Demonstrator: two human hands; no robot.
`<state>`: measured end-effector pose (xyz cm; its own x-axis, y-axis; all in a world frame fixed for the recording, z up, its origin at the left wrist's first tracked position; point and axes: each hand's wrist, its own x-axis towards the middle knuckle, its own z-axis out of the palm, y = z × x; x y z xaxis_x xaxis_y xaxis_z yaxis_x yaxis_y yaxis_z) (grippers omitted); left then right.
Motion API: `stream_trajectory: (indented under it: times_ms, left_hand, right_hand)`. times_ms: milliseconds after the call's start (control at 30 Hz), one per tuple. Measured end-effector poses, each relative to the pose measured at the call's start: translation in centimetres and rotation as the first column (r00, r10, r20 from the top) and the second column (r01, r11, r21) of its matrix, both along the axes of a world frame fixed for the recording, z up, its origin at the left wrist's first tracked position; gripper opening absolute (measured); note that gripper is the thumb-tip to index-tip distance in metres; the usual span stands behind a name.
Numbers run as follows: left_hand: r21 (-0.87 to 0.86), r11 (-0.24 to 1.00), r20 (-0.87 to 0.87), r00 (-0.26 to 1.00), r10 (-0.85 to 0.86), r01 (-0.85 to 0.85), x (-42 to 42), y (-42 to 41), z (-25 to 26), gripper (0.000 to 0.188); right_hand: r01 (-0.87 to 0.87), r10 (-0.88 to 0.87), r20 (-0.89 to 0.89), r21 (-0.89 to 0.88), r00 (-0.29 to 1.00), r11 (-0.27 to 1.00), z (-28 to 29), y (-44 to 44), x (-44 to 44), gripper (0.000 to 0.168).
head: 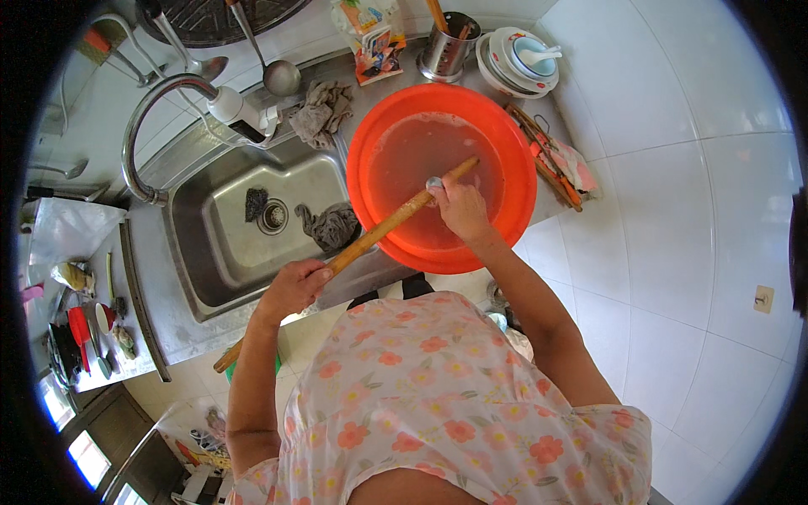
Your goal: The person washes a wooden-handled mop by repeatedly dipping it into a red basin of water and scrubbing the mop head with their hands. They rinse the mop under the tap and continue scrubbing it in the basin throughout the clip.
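Observation:
My left hand (295, 289) grips a long wooden rod (385, 226) near its middle, over the front edge of the sink. The rod slants up to the right, its far end above an orange plastic basin (365, 208) part full of cloudy water (410, 158). Over the basin, my right hand (464, 208) is closed on a small round silvery object (434, 182) and presses it against the rod's upper part. My fingers hide most of that object, so its kind is unclear. The rod's near end passes beneath my left forearm.
Left of the basin is a steel sink (214, 227) holding a dark scouring pad (255, 204) and a wet grey cloth (329, 226). A curved faucet (132, 139) arches over it. Stacked bowls (495, 63), a steel utensil holder (442, 53) and a plastic packet (379, 53) stand behind the basin.

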<state>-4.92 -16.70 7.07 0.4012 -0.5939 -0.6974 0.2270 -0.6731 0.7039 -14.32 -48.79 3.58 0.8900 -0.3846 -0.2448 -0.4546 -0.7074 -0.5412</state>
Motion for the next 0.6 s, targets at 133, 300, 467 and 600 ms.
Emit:
stream_trajectory:
  times_ms: [133, 300, 467, 600]
  left_hand:
    - [0.004, 0.999, -0.063, 0.997, 0.038, -0.038, 0.3, -0.2, -0.1, 0.028]
    - [-0.006, 1.0, -0.034, 0.999, 0.019, -0.019, 0.5, -0.5, 0.2, 0.028]
    - [-0.008, 0.999, -0.065, 0.997, 0.033, -0.033, 0.5, -0.4, -0.2, 0.027]
    - [0.001, 1.0, -0.045, 0.999, 0.027, -0.027, 0.7, -0.6, 0.3, 0.026]
  right_hand:
    - [-0.148, 0.158, 0.109, -0.097, 0.981, 0.984, -0.4, 3.4, -1.4, 0.029]
    - [-0.085, 0.096, 0.083, -0.128, 0.992, 0.988, -0.4, 2.0, -0.9, 0.03]
    - [-0.115, 0.119, 0.016, -0.159, 0.993, 0.981, -0.1, 2.0, -0.6, 0.029]
    - [-0.158, 0.186, 0.19, -0.152, 0.964, 0.976, 0.0, 3.4, -1.1, 0.027]
